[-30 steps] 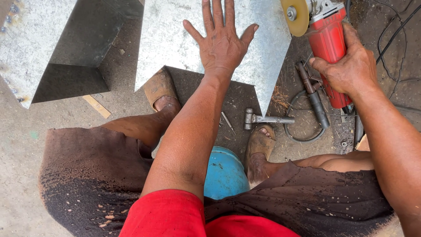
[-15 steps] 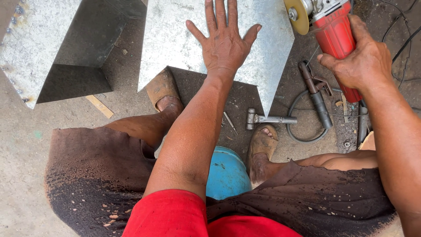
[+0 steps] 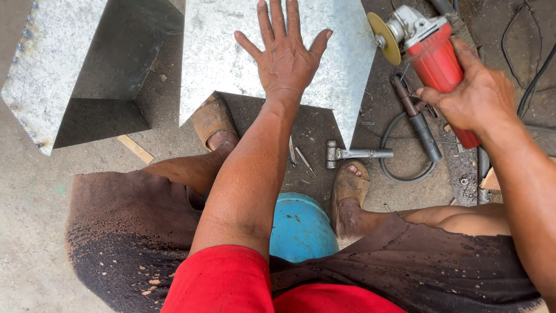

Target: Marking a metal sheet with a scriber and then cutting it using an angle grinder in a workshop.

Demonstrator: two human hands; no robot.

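Note:
My left hand (image 3: pixel 285 53) lies flat, fingers spread, on a grey galvanized sheet-metal piece (image 3: pixel 220 52) set on the concrete floor in front of me. My right hand (image 3: pixel 476 97) grips the body of a red angle grinder (image 3: pixel 431 55) held just off the sheet's right edge; its yellow disc (image 3: pixel 383 37) faces the metal without touching it. A second folded sheet-metal piece (image 3: pixel 52 64) stands to the left. I sit low, knees apart, sandalled feet (image 3: pixel 347 191) near the sheet.
A steel hammer (image 3: pixel 356 154) lies on the floor by my right foot. A dark-handled tool with a looped hose (image 3: pixel 420 130) lies under the grinder. Cables (image 3: pixel 533 81) run at the far right. A blue round seat (image 3: pixel 301 226) sits beneath me. A wood strip (image 3: pixel 135 148) lies at left.
The right hand has carried the grinder slightly left and lower, bringing the disc closer to the sheet's right edge. The left hand stays flat on the sheet.

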